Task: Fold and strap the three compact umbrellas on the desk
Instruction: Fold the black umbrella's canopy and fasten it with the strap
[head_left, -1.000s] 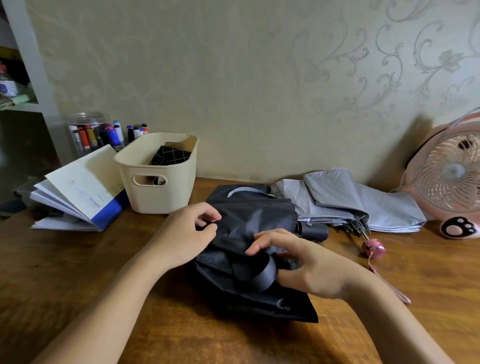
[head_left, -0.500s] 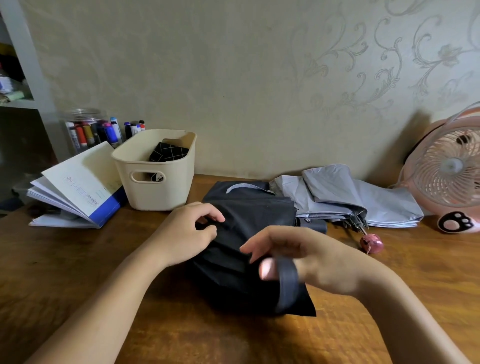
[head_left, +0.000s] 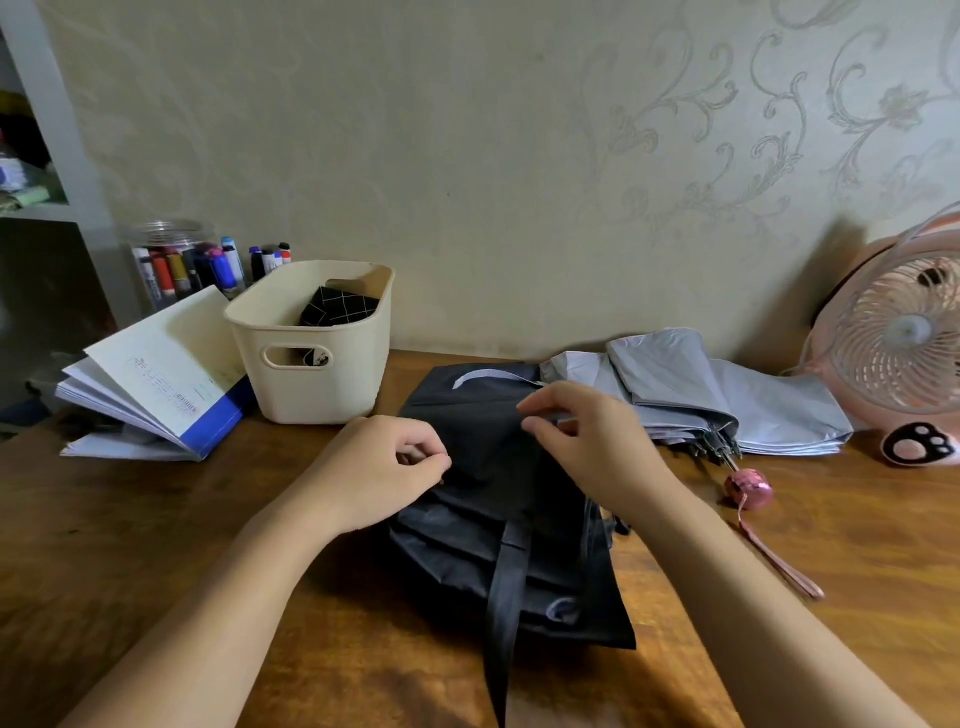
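A black compact umbrella (head_left: 498, 540) lies loosely folded in the middle of the wooden desk (head_left: 156, 597). Its dark strap (head_left: 506, 613) hangs free toward the front edge. My left hand (head_left: 384, 467) pinches the black fabric at the umbrella's left side. My right hand (head_left: 587, 441) pinches the fabric near its upper right edge. A grey umbrella (head_left: 701, 400) with a pink handle (head_left: 748, 488) lies loose behind, to the right. A black checked umbrella (head_left: 340, 306) stands in the cream basket (head_left: 311, 384).
An open booklet (head_left: 156, 379) leans left of the basket, with a jar of markers (head_left: 182, 265) behind it. A pink fan (head_left: 898, 343) stands at the right against the wall. A shelf unit (head_left: 47, 156) rises at the far left.
My right hand let go of the strap and moved up to the far right edge of the black fabric. The strap now hangs toward me. My left hand stayed put.
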